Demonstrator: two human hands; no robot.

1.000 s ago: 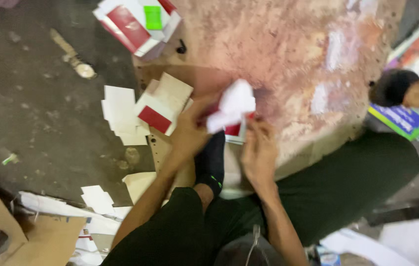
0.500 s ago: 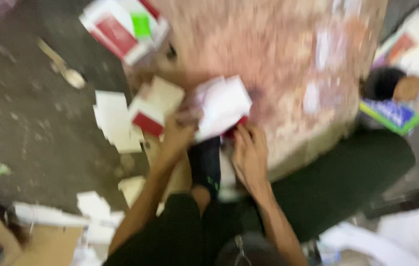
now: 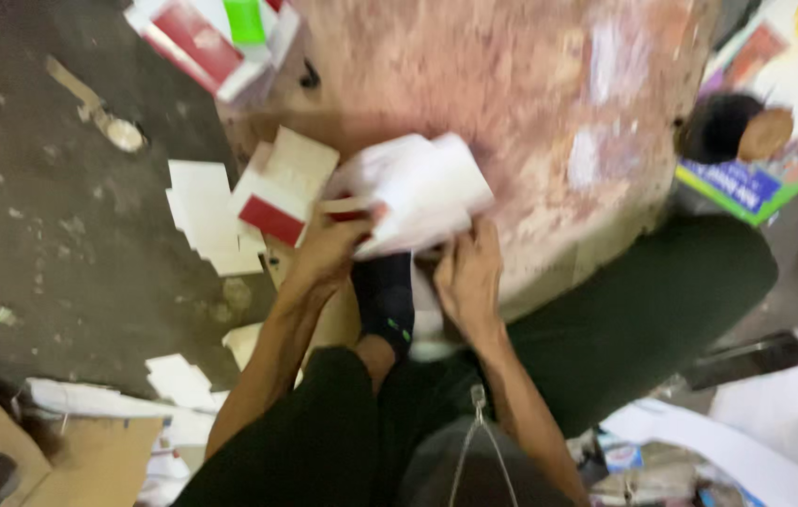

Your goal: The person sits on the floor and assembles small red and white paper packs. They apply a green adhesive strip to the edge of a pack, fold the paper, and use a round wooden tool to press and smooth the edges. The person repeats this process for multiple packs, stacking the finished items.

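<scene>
Shifted since half a second back: white card sheet (image 3: pixel 418 192) now spread wider and flatter over the pinkish stained counter (image 3: pixel 530 103), edge reaching further right; view also steadier, less smear than before.

Left hand (image 3: pixel 329 249) curled closed on the sheet's left end, thumb on top near a thin tan strip and a bit of red showing underneath. Right hand (image 3: pixel 469 277) pressed on the sheet's lower edge from below, fingers bent; full grip or just a push, cannot tell, motion blur hides fingertips. Sheet sits at counter's near edge, straight ahead of the knees, tilted slightly up to the right.

Just left of left hand: folded red-and-white carton (image 3: pixel 277 192), leaning on a loose stack of white card blanks (image 3: pixel 202 216) lying on the dark floor (image 3: pixel 52 244). More white scraps nearer the body, lower left, beside brown cardboard (image 3: pixel 89 455). Top left: pile of red-and-white cartons (image 3: pixel 202 47) with a green tag (image 3: pixel 247 19) on top, at counter's far corner. Small pale debris on floor, upper left.

Black sock (image 3: pixel 385 296) with small green marks between the two forearms, foot tucked under the sheet. Dark trousers (image 3: pixel 606 329) filling the lower middle and right.

Far right: another person's dark-haired head (image 3: pixel 718 127), over colourful printed boards (image 3: pixel 784 84). White plastic bag (image 3: pixel 793 404) lower right.
</scene>
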